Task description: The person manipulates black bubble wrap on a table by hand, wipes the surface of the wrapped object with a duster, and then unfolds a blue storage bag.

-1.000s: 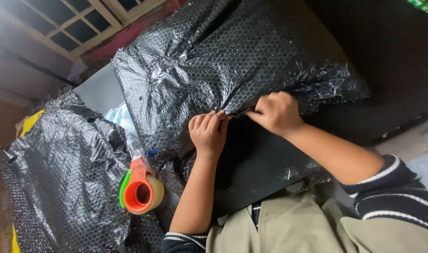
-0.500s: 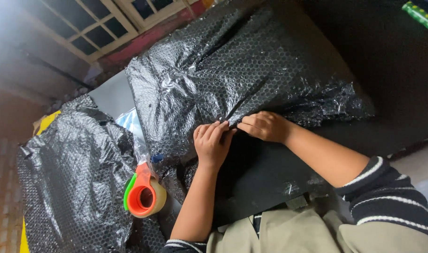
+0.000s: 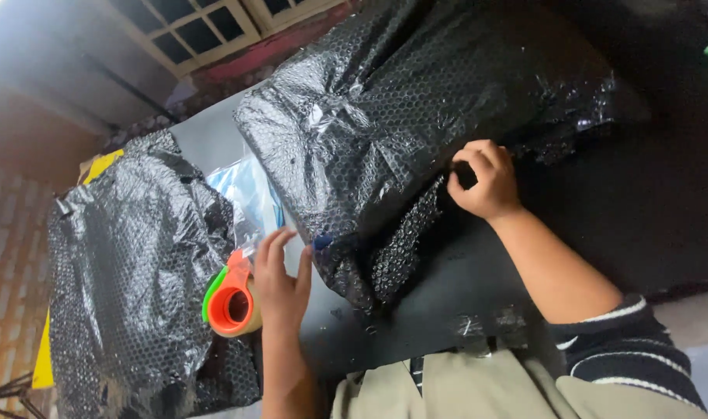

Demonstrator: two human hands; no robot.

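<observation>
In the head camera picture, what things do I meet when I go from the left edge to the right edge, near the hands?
Left bubble-wrapped bundle → orange tape dispenser → left hand → middle bubble-wrapped parcel → right hand.

Head view, close, steeply downward

place: packing bench | signs: bubble-wrapped parcels (image 3: pixel 385 132), tape dispenser (image 3: pixel 230 304) (brick wall (image 3: pixel 13 233))
</observation>
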